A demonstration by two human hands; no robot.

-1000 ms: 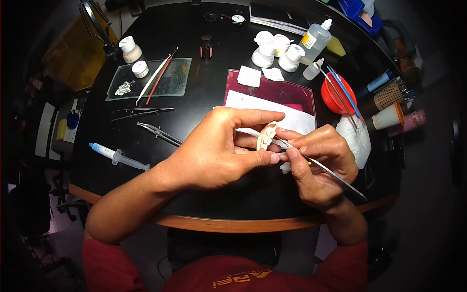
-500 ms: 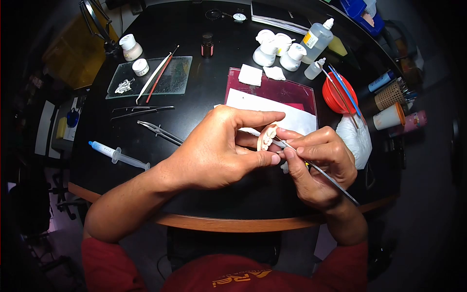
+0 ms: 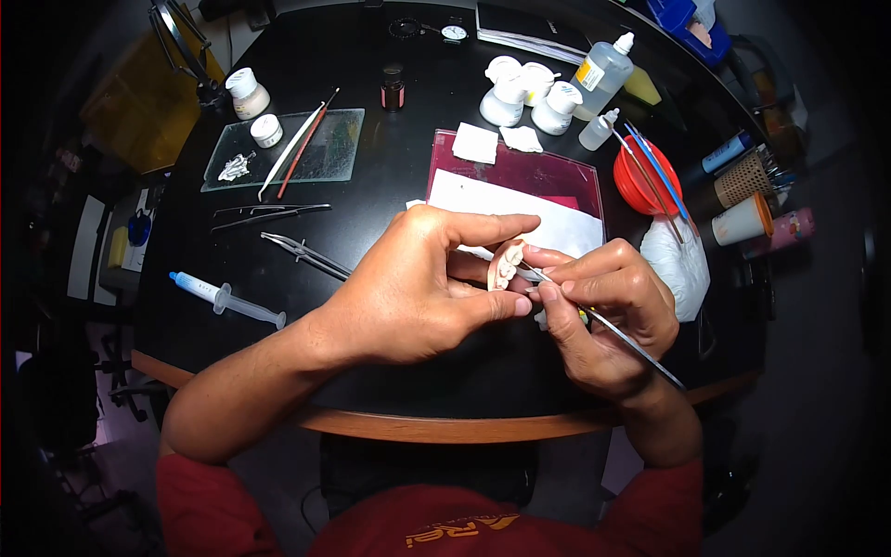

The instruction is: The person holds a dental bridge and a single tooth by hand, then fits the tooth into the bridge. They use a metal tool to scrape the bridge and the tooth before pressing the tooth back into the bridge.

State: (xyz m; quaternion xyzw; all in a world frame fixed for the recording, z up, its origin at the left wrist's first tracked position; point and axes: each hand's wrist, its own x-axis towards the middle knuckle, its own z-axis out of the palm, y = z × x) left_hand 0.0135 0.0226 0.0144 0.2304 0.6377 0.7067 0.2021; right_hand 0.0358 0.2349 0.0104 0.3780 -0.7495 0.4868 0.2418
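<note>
At centre frame I judge I'm mid-job: left hand (image 3: 408,288) fingers clamped on the dental model (image 3: 506,265), right hand (image 3: 613,320) fingers pinching a thin metal instrument (image 3: 650,364) against its teeth, shaping unfinished.

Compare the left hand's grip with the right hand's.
The left hand pinches a pale tooth model between thumb and fingers; the right hand holds a thin metal tool pen-style. The left hand shows its back, the right hand its curled knuckles. Both meet at the model, above the black table.
</note>
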